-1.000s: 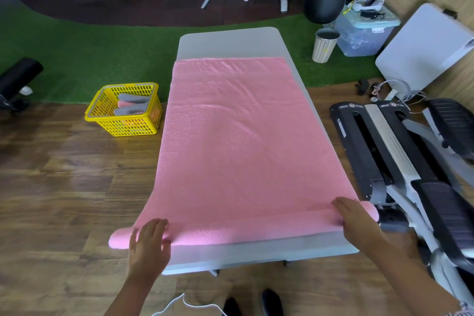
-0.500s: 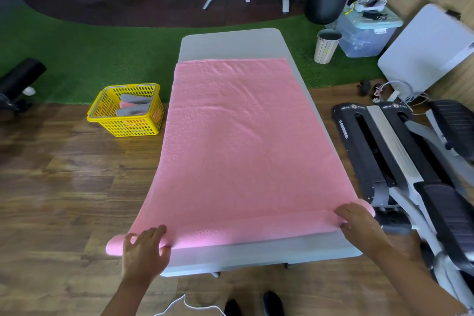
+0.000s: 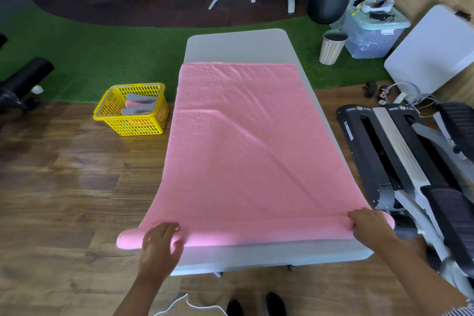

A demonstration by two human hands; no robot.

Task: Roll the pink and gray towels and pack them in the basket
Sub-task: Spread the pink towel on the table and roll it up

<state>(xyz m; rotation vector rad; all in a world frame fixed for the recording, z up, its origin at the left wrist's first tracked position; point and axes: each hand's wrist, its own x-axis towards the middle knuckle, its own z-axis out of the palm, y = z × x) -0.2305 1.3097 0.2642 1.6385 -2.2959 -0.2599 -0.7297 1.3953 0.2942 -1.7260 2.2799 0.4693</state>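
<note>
A large pink towel (image 3: 246, 146) lies spread flat along the grey table (image 3: 238, 45), its near end rolled into a thin tube that overhangs both table sides. My left hand (image 3: 160, 245) rests on the left part of the roll, fingers curved over it. My right hand (image 3: 369, 223) presses on the right end of the roll with curved fingers. A yellow basket (image 3: 123, 124) stands on the floor left of the table and holds rolled grey towels (image 3: 139, 98) and a rolled pink one (image 3: 137, 104).
A black and silver exercise machine (image 3: 400, 161) lies close along the table's right side. A small bin (image 3: 332, 46), a clear storage box (image 3: 369, 33) and a white folded table (image 3: 431, 56) stand at the back right. A black padded bench (image 3: 23, 79) sits far left.
The roll has grown slightly and moved a little up the table. Both hands stayed on it, the left shifting right along the roll.
</note>
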